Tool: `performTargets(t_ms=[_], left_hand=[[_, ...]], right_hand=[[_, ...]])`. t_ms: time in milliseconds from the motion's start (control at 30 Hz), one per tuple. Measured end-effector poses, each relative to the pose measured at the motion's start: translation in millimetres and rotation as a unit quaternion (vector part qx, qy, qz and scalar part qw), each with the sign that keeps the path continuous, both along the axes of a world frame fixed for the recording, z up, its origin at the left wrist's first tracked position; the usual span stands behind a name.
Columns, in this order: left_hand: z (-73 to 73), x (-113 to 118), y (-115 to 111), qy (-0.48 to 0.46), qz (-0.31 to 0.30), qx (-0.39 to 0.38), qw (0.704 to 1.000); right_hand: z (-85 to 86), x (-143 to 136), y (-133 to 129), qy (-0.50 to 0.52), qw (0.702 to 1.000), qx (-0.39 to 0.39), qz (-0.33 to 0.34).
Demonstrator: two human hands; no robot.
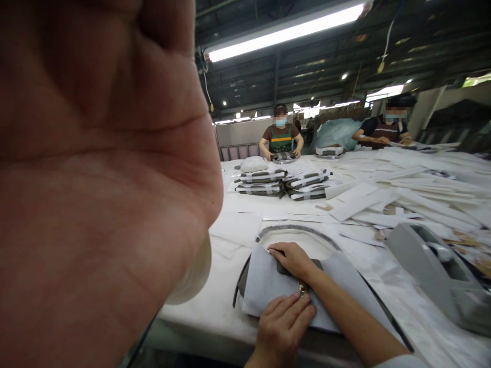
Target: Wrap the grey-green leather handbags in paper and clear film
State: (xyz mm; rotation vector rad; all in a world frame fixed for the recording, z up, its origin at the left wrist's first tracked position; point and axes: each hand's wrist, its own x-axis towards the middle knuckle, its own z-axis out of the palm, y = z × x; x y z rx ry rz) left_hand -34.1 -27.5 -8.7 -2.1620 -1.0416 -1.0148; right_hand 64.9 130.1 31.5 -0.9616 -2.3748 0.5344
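On the table in front of me lies a dark grey-green bag point(242, 282), partly covered by a pale grey sheet point(256, 289), with a curved strap point(303, 228) looped beyond it. My right hand point(293, 259) reaches across from the right, its fingers together and bent over a dark flap of the bag and the sheet's upper edge. Closer to me, my left hand point(286, 324) lies with its fingers stretched out flat on the bag, beside a small gold metal clasp point(302, 289). Another person's open palm point(107, 194) fills the left side, very near the camera.
Wrapped dark bags point(263, 182) are stacked on the table's far part. White paper strips point(414, 197) pile up at right, near a grey tape dispenser point(437, 276). Two people, one in a striped apron point(281, 139) and another point(385, 130), work across the table.
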Motion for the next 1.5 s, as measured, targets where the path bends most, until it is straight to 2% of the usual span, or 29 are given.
performTargets(t_ms=[333, 633, 800, 1500], left_hand=[[-1.4, 0.8, -0.7, -0.014, -0.004, -0.007, 1.0], [1.4, 1.3, -1.1, -0.021, -0.007, 0.002, 1.0], [0.4, -2.0, 0.0, 0.007, -0.007, 0.002, 1.0], [-4.2, 0.6, -1.1, -0.021, 0.001, -0.011, 1.0]], right_hand=[[-1.8, -0.3, 1.5, -0.006, 1.0, 0.005, 0.002], [4.3, -0.4, -3.4, -0.026, 1.0, -0.008, -0.015], [2.8, -0.1, -2.6, -0.019, 1.0, 0.0, -0.01], [-1.8, -1.1, 1.8, -0.015, 1.0, -0.013, -0.006]])
